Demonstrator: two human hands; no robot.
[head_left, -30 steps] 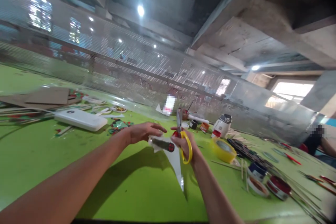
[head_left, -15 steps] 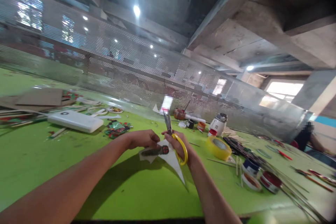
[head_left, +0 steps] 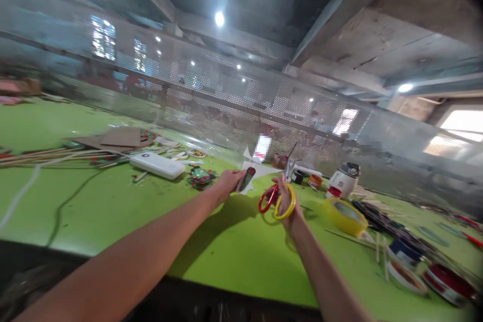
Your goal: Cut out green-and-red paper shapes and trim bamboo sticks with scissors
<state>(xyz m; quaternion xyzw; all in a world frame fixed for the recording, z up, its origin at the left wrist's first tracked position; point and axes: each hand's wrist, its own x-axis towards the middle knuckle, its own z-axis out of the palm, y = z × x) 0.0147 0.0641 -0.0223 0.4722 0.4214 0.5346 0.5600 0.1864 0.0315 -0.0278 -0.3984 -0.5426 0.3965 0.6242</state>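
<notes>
My left hand (head_left: 229, 183) is closed on a thin white sheet (head_left: 262, 171) with pointed corners, held above the green table. On the sheet, close to my fingers, is a dark tapered shape (head_left: 246, 180) with a reddish round end; I cannot tell whether it is printed or a separate piece. Just to the right, my right hand (head_left: 289, 206) holds scissors (head_left: 267, 202) with one red and one yellow handle loop. Their metal blades point away from me, beside the sheet's right side, and the loops stand apart.
A white power bank (head_left: 158, 165) and a crumpled colourful bundle (head_left: 202, 177) lie left of my hands. To the right are a yellow tape roll (head_left: 345, 216), a white bottle (head_left: 344, 181), paint jars (head_left: 405, 252) and thin sticks. A mesh screen (head_left: 211, 95) rises behind the table (head_left: 241, 256).
The sheet has swung round to point away from me, and my right hand with the scissors has drawn apart from it. The scissors have turned, showing both loops. The view has shifted left.
</notes>
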